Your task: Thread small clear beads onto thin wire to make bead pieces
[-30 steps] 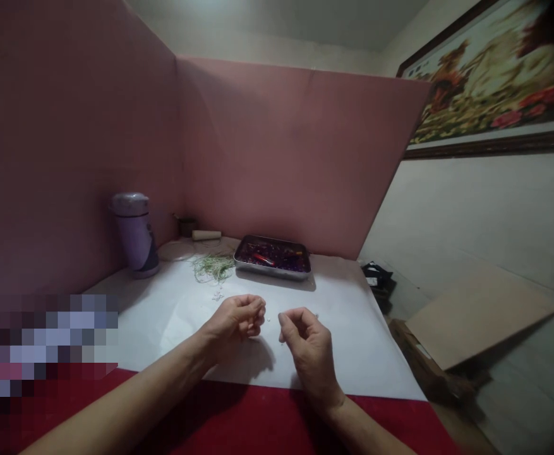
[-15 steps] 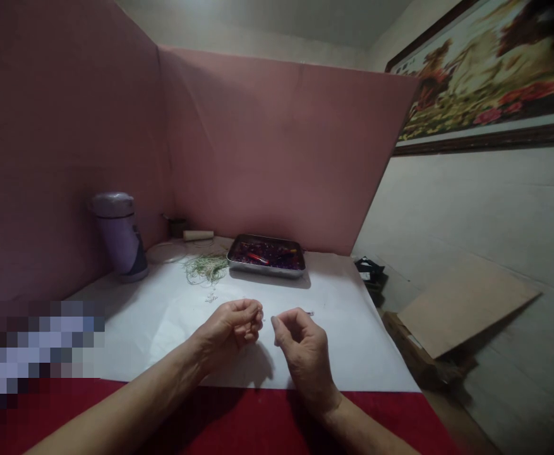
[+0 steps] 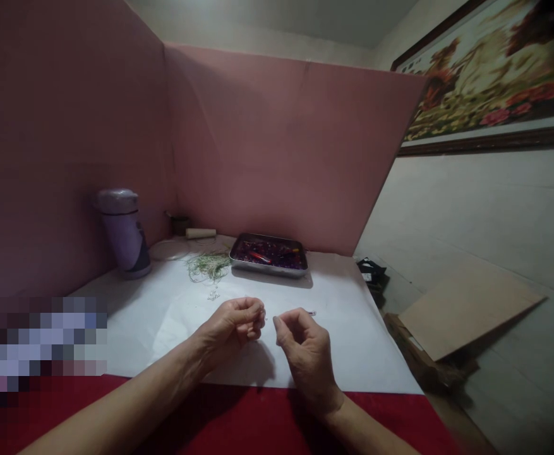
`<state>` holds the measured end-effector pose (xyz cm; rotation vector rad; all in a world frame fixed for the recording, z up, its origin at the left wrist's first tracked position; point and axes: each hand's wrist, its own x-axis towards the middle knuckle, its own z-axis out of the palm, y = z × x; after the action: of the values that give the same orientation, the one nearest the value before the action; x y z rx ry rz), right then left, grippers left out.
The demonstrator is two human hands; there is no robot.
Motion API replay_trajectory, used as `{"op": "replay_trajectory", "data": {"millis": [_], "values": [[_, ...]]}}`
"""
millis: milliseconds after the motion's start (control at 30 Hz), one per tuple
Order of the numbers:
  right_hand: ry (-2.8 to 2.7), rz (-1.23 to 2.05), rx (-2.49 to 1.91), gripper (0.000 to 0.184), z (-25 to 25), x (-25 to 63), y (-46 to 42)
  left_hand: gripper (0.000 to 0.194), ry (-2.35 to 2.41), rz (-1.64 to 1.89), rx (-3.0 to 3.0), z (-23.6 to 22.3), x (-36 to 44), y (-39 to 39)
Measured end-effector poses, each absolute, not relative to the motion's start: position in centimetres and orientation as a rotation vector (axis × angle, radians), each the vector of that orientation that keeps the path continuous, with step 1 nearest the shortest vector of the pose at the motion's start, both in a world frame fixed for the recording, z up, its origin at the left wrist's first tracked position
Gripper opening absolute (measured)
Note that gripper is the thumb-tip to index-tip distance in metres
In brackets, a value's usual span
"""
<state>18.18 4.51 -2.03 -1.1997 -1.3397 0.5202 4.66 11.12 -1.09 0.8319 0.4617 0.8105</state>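
Head view: pinched fingers at a tiny glinting piece

Head camera: over the white sheet (image 3: 177, 319), the left hand (image 3: 239, 321) has thumb and forefinger drawn together, apparently pinching a tiny glinting piece (image 3: 266, 319) that shows right at the fingertips, on the side facing the other hand. The right hand (image 3: 307, 341) sits just opposite, thumb and forefinger also brought close; whether anything fine lies between them I cannot tell. Judging by size and shine, the piece should be almost weightless, hard and slippery, easy to drop or flick away, perhaps brittle. It is best taken by its very edge, with light pressure from the fingertip pads.

Beyond the left hand lie loose small pieces (image 3: 213, 295), then a tangle of green strands (image 3: 209, 268), probably soft and quick to snag. Beside the strands stands a shallow metal tray (image 3: 268, 270) with dark purple contents.
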Motion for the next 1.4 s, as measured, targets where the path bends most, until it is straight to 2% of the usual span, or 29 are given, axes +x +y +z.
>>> {"op": "replay_trajectory", "data": {"millis": [1100,1400], "values": [[-1.428,0.532,-1.183,0.021,-2.32,18.15,4.3,0.017,0.506,0.797,0.938,-1.17,4.6,10.81],[-1.434,0.562,-1.201,0.021,-2.29,18.24,4.48,0.024,0.572,0.843,1.05,-1.55,4.93,11.09]]}}
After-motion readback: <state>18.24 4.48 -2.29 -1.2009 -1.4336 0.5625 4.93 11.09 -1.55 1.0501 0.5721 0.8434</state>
